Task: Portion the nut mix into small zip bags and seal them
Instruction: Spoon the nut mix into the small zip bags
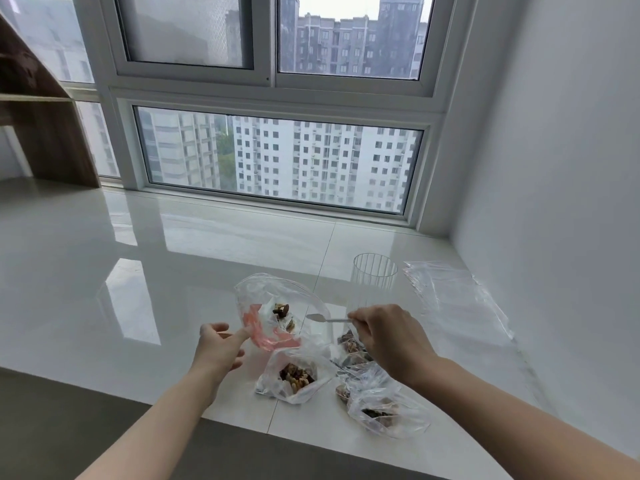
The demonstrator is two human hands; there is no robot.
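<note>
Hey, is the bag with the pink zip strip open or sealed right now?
Open: the pink-strip bag gapes wide, the left hand holding its rim, nuts visible inside.

The table (173,271) is glossy, polished white tile with thin joints, smooth enough to mirror the window. The open zip bag (287,292) is thin clear plastic, shiny and crinkled, with a pink plastic strip at its mouth. The filled bags (311,393) and the flat pile of empty bags (457,299) are the same filmy, wrinkled plastic. The nut mix (298,374) looks rough, brown and matt. The spoon (323,319) is pale and gleaming, seemingly metal. The cup (374,282) is clear and ribbed; glass or plastic, I cannot tell. The shelf (48,140) shows matt wood grain, the wall (554,168) is matt white, and the window frame (273,93) is smooth white.
</note>
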